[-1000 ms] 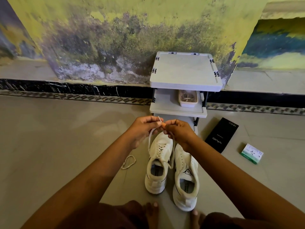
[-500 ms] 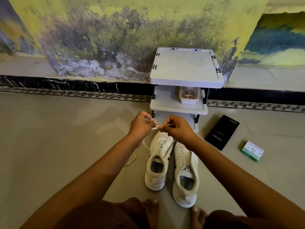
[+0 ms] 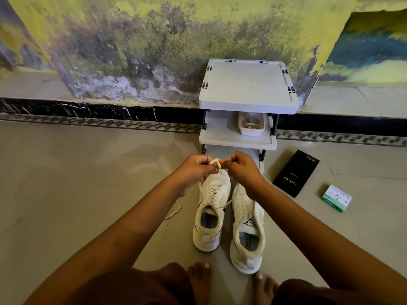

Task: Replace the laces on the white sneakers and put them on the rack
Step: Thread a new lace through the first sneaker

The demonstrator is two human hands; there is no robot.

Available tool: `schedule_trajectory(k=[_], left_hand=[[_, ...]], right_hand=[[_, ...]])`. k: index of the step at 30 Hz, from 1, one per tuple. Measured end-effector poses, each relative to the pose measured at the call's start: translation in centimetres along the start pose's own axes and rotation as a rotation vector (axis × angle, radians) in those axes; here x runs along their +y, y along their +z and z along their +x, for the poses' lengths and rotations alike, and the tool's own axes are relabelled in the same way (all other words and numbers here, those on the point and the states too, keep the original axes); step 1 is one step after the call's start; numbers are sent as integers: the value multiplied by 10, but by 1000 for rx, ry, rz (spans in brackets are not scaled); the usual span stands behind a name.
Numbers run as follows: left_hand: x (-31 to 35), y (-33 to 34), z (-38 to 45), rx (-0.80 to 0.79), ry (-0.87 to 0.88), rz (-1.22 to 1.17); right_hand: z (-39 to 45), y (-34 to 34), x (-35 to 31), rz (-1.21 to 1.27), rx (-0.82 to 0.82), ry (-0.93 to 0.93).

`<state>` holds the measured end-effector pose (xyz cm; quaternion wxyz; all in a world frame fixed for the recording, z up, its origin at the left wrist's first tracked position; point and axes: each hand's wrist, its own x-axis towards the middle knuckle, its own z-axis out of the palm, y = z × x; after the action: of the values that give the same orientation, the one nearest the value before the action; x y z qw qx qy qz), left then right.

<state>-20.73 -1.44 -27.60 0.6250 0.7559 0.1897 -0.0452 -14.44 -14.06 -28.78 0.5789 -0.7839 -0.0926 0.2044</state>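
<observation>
A grey rack point(image 3: 248, 84) stands against the stained wall, its top shelf bare and a small white tub point(image 3: 251, 124) of something tangled on the shelf below. On the tiled floor in front of it sit two white sneakers side by side, toes toward the rack: the left sneaker point(image 3: 210, 214) laced, the right sneaker point(image 3: 247, 230) without a lace in its eyelets. Above the left sneaker's toe, the left hand point(image 3: 193, 170) and right hand point(image 3: 241, 167) meet, each pinching the lace point(image 3: 217, 166), which loops up between their fingertips. A black box point(image 3: 295, 173) and a small green-and-white box point(image 3: 335, 198) lie to the right. A loose lace point(image 3: 174, 211) curls left of the sneakers.
</observation>
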Motion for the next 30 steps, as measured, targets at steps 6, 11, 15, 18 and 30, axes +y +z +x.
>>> schedule_trajectory(k=[6,11,15,18,30], left_hand=[[-5,6,0,190,163,57],[-6,7,3,266,160,-196],[-6,-10,11,373,-31,-805],[-10,-16,15,346,-14,-996],[-95,-57,11,-19,168,1319]], right_hand=[[-1,-2,-1,212,-117,201],[-2,-3,-2,392,-176,270],[-3,-8,1,905,-160,215],[0,-3,6,986,-193,196],[19,-37,88,-1078,-301,-103]])
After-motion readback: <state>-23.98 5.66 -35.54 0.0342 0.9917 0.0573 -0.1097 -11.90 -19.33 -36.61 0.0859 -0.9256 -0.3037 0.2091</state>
